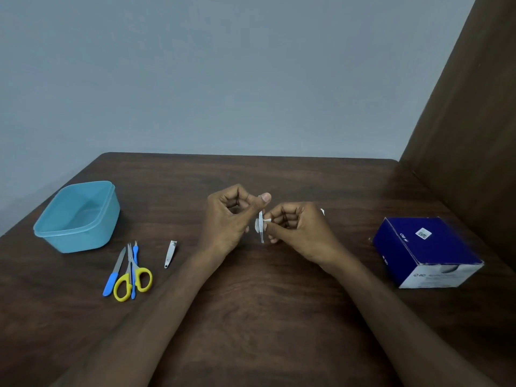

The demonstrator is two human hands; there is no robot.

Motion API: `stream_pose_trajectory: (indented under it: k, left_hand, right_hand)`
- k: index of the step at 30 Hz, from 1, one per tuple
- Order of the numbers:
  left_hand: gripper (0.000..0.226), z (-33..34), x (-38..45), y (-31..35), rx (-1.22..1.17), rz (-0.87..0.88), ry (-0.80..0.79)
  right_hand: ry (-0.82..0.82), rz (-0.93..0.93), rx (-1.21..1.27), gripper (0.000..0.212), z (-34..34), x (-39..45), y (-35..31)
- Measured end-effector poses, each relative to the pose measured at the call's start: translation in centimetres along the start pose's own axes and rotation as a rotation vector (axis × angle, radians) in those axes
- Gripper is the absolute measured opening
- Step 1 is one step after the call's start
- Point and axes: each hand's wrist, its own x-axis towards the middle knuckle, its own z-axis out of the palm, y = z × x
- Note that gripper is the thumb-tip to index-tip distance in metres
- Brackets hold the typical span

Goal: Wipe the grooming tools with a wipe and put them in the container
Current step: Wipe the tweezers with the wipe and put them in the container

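Observation:
Over the middle of the table my left hand (231, 216) pinches the top of a small metal grooming tool (261, 224), held upright. My right hand (296, 227) pinches a small white wipe (266, 220) against the tool's shaft. A blue plastic container (76, 216) stands open and empty at the left. In front of it lie yellow-handled scissors (134, 277), a blue-handled nail file (114, 273), a thin blue-handled pusher (135, 263) and a silver nail clipper (170, 254).
A dark blue and white box (424, 252) sits at the right of the wooden table (265, 317). A white scrap (322, 211) peeks out behind my right hand. A brown panel (469, 121) rises along the right side.

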Motion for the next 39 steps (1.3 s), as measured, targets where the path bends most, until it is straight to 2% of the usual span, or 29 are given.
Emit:
stream_pose_trajectory:
  k: [5,11,15,18,22,29,36,39]
  left_hand:
    - [0.034,0.0,-0.2,0.0,0.023,0.036,-0.029]
    - [0.035,0.1,-0.2,-0.2,0.05,0.043,0.033]
    - [0.027,0.2,-0.1,0.0,0.058,0.058,0.044]
    - [0.023,0.0,-0.2,-0.1,0.073,0.072,-0.033]
    - [0.018,-0.1,-0.3,-0.1,0.097,0.01,-0.173]
    - [0.017,-0.3,-0.1,0.1,-0.052,-0.025,-0.194]
    - [0.003,-0.2,-0.1,-0.5,0.169,0.025,-0.089]
    - [0.004,0.0,-0.2,-0.6,0.287,0.046,-0.034]
  right_hand:
    - [-0.025,0.018,0.014,0.007,-0.2,0.0,0.2]
    - [-0.019,0.089,0.198,0.005,0.6,-0.1,-0.1]
    - [0.003,0.153,0.271,0.005,0.8,0.0,-0.4]
    - [0.076,0.17,0.35,0.008,0.4,0.3,-0.6]
    - [0.128,0.185,0.491,0.005,-0.7,0.3,-0.9]
    - [0.064,0.198,0.547,0.006,-1.1,0.2,-1.0]
    - [0.102,0.234,0.429,0.016,-0.9,0.4,-0.4]
    - [0.128,0.236,0.409,0.017,-0.6,0.4,-0.2]
